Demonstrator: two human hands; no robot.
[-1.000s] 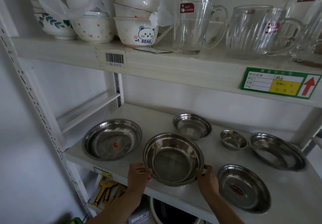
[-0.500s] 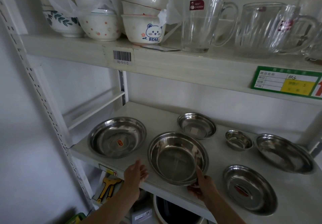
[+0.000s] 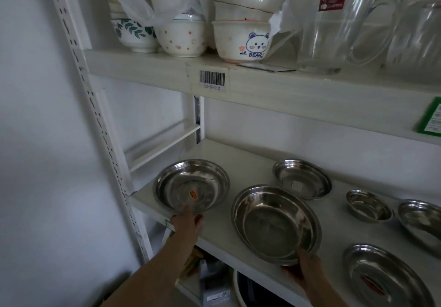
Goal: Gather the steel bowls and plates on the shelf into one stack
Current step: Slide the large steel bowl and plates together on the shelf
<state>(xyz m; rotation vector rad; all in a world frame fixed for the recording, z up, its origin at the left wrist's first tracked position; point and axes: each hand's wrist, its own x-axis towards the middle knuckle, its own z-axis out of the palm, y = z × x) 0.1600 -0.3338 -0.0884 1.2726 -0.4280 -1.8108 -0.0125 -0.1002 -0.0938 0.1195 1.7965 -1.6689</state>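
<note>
Right hand [image 3: 303,271] grips the near rim of the large steel bowl [image 3: 274,223], thumb inside the rim, the other fingers curled beneath; bowl looks tipped up slightly off the shelf [image 3: 219,232] on the near side. Left hand [image 3: 187,220] reaches to the near rim of the steel plate with the orange sticker [image 3: 192,185], fingers extended and touching the edge; cannot tell if they have closed on it.

Landmark is the large steel bowl: sticker plate sits just left of it, apart. Small steel plate [image 3: 301,179] just behind it, rims nearly touching. Tiny steel bowl [image 3: 368,206] to its right; further right a steel plate cut by the frame edge [image 3: 422,223]. Right and nearer, another steel plate with a red sticker [image 3: 384,275]. All shiny, all single so far.

Upper shelf above: bear bowl [image 3: 242,41], glass jug [image 3: 334,27].

Versus half a second ago: left hand has left the large bowl's side and gone to the sticker plate; right hand keeps its hold. View swung left.
</note>
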